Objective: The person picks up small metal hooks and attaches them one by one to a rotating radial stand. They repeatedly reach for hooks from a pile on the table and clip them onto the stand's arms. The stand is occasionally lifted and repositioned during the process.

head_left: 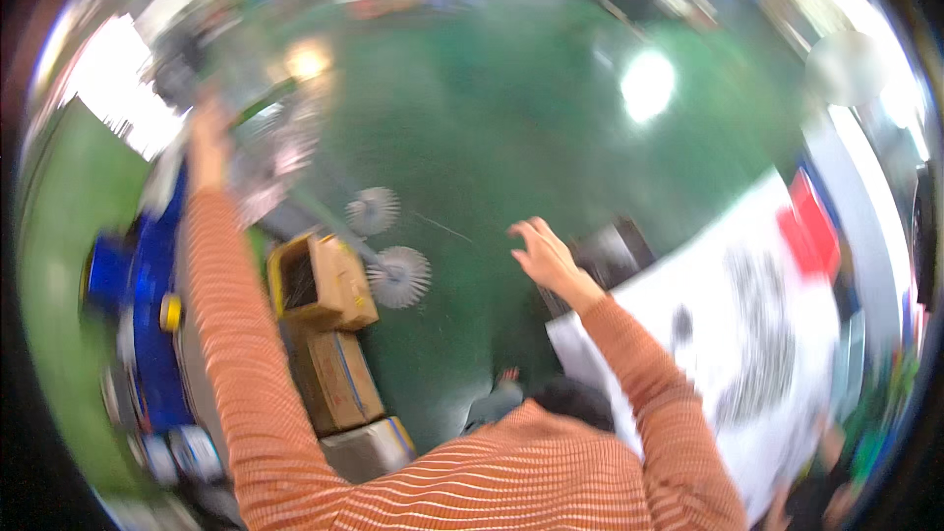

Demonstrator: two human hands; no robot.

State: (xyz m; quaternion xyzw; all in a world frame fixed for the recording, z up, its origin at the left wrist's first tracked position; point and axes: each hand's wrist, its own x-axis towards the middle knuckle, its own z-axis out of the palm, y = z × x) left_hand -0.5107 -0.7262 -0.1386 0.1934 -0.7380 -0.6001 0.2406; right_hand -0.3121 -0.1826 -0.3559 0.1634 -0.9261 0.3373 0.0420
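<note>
My left arm stretches far forward on the left, and my left hand (pixel 208 143) is smeared by motion, so its fingers cannot be made out. Beside it are blurred, pinkish, clear-looking items (pixel 285 143). I cannot tell whether the hand touches them. My right hand (pixel 546 258) hovers over the green floor with its fingers loosely apart and nothing in them. Close by it on the right is a dark box (pixel 615 251), next to a white-covered table (pixel 639 320) that bears a blurred spread of small dark pieces (pixel 762 334).
Open cardboard boxes (pixel 349 280) stand below my left arm, near two pale spiked discs (pixel 400 277). Farther left are blue bins (pixel 157 344) and a yellow roll (pixel 170 313). A red bin (pixel 811 226) sits at the white table's far edge. Another person's hand (pixel 831 441) shows at lower right.
</note>
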